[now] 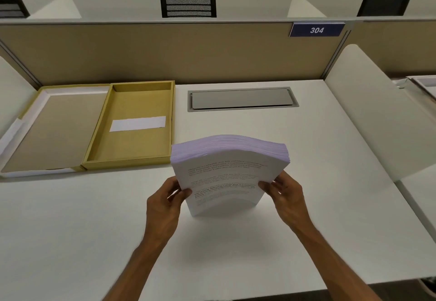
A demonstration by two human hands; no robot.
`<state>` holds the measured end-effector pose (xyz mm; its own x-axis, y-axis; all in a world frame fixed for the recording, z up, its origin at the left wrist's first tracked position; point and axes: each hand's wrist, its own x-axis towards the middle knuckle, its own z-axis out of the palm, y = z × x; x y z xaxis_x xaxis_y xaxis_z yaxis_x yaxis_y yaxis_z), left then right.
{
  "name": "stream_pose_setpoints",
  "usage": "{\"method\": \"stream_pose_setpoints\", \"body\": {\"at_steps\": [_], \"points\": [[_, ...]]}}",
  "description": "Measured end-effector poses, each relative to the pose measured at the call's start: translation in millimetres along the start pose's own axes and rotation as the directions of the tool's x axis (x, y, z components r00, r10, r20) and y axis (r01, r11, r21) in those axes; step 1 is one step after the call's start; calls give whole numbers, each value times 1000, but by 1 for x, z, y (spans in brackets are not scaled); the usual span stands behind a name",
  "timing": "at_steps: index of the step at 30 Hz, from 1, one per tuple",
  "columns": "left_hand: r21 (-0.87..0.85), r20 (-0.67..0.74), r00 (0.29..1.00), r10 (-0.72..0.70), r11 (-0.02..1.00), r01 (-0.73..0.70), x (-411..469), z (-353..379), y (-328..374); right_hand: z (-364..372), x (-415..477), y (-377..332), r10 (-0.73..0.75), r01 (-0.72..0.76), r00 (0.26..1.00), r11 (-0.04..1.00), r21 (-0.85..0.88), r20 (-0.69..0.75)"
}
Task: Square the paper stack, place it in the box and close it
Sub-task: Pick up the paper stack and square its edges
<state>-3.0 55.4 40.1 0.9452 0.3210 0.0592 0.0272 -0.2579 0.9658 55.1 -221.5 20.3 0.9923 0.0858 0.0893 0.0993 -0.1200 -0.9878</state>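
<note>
A thick paper stack stands upright on its lower edge on the white desk, its printed front sheet facing me and its top bowed. My left hand grips its left side and my right hand grips its right side. To the left lies the open yellow box, holding only a white slip. Its hinged lid lies flat further left, inside face up.
A grey cable hatch is set into the desk behind the stack. A tan partition with a blue "304" sign closes the back. A white side divider stands at the right. Black chairs show beyond the partition.
</note>
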Motion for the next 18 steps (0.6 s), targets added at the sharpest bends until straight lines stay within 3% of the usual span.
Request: {"method": "stream_pose_setpoints", "body": {"at_steps": [4,10,18], "points": [[-29,-35,999,-25,999,24,5,1,-4,2,3,-3,16,-14,999,998,56,-39],[30,-9,999,-41,999,42,22,-15,5,12,18,-20,47,-47,999,999,-20,6],[-88,18,988,-153,984,154,57,-65,10,58,50,-39,80,-81,996,997,17,46]]}}
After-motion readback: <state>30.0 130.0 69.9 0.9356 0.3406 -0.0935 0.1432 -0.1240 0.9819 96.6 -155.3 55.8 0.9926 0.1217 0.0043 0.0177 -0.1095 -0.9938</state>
